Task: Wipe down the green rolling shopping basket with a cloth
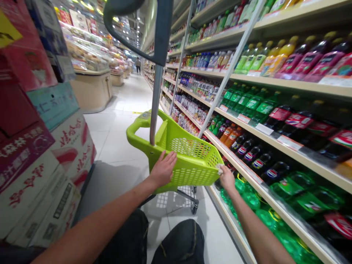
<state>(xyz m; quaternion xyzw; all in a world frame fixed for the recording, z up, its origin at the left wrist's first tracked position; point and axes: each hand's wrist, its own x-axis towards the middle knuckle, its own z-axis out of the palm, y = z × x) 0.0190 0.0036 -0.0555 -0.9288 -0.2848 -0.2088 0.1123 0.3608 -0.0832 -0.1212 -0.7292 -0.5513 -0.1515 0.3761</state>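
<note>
A lime green plastic shopping basket (189, 161) on a wheeled frame stands in the aisle in front of me, its tall grey handle (156, 73) rising above it. My left hand (163, 169) rests on the basket's near rim, fingers stretched over the edge. My right hand (227, 176) is at the basket's right corner, fingers closed around a small white cloth or wipe (220, 169) pressed against the mesh. My knees in dark jeans (178, 242) show at the bottom.
Shelves (275, 139) of soda and juice bottles run along the right, close to the basket. Stacked cardboard boxes (41, 172) stand on the left. The white tiled aisle (121, 121) stretches ahead, with a person (138, 65) far down it.
</note>
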